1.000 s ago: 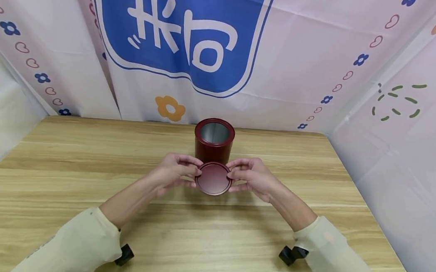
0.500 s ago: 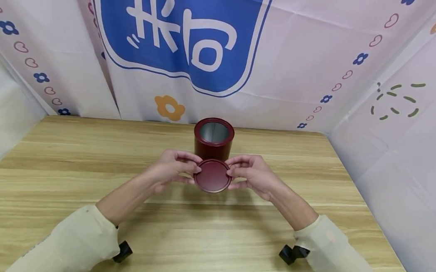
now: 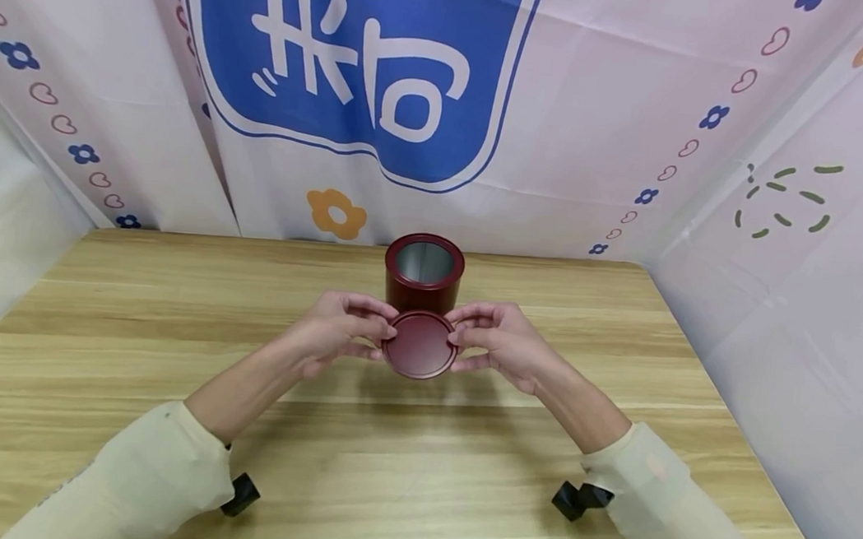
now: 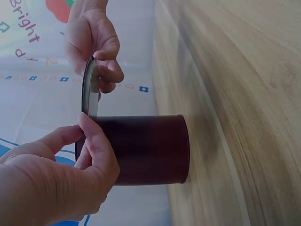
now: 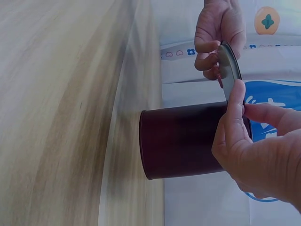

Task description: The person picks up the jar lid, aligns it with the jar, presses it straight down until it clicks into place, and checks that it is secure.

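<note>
A round dark red lid (image 3: 420,345) is held up between both hands, in front of a dark red canister (image 3: 421,295). My left hand (image 3: 346,329) pinches its left edge, thumb on the upper face; my right hand (image 3: 497,341) pinches the right edge in the same way. The canister stands upright on the table with its top uncovered, showing a bare silvery inside. In the left wrist view the lid (image 4: 89,89) appears nearly edge-on, level with the canister's (image 4: 146,150) rim. The right wrist view also shows the lid's (image 5: 228,70) pale metallic underside.
The wooden table (image 3: 404,482) reaches back to a white printed cloth (image 3: 573,130) close behind the canister. Another cloth wall (image 3: 784,324) borders the right side. Black wrist devices (image 3: 241,495) hang below both sleeves.
Both hands have moved the lid slightly away from the body and up toward the canister, overlapping more of its front in the head view. The canister has stayed in place.
</note>
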Available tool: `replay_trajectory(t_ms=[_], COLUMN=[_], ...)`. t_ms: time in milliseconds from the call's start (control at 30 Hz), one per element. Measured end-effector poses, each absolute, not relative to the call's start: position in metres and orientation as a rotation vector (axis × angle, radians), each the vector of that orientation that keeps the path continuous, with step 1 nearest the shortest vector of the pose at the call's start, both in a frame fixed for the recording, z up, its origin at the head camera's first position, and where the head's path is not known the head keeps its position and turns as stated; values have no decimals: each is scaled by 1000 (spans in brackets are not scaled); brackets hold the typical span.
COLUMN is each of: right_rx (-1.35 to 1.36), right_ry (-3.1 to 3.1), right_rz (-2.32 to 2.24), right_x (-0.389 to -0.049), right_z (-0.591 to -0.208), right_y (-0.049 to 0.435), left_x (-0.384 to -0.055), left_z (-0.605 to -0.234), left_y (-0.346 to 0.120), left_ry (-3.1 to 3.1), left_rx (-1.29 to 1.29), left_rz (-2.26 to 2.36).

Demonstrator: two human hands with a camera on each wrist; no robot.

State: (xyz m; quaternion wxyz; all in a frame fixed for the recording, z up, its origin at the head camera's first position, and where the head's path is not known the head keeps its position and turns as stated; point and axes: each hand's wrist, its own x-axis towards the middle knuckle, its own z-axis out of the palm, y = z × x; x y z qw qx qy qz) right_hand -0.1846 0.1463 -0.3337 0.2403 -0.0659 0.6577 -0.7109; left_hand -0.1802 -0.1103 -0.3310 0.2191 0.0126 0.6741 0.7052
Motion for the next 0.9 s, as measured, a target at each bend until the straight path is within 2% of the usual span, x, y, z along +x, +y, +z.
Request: replay_trajectory(t_ms=[900], right_rx=[-216], right_ry=[1854], right_rz=[-1943], right_x=[-192], right_z=[-322], right_y=[145], left_x=[-186], left_z=[-314], left_y=[-111], left_ry=[1862], left_rx=[39], left_rz=[1957])
